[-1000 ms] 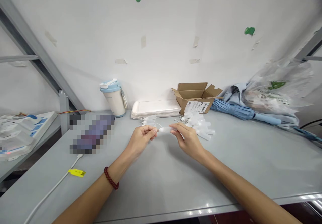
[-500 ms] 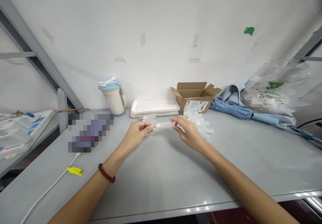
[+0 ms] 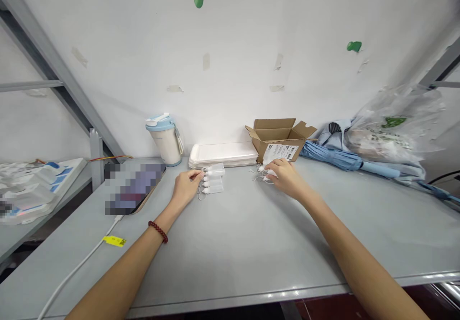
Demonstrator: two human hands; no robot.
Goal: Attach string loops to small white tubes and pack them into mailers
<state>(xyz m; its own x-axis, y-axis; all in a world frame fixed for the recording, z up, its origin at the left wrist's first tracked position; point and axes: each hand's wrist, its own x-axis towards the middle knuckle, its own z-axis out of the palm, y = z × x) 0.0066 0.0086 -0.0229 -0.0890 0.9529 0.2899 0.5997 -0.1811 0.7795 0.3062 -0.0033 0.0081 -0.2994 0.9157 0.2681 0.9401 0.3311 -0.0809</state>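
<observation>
A light touch seems good for the thin strings (image 3: 200,197) left of the box (image 3: 258,148), the left hand (image 3: 185,186) pinched together, the right hand (image 3: 287,178) slightly apart at bottles (image 3: 261,168) before it.

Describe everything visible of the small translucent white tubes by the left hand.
The small translucent white tubes, seemingly plastic, lie on their sides in a close row on the smooth grey table. Their narrower white ends, with thin pale loops, point left; their bodies point right. The left hand has its fingertips at the farthest one's looped end.
</observation>
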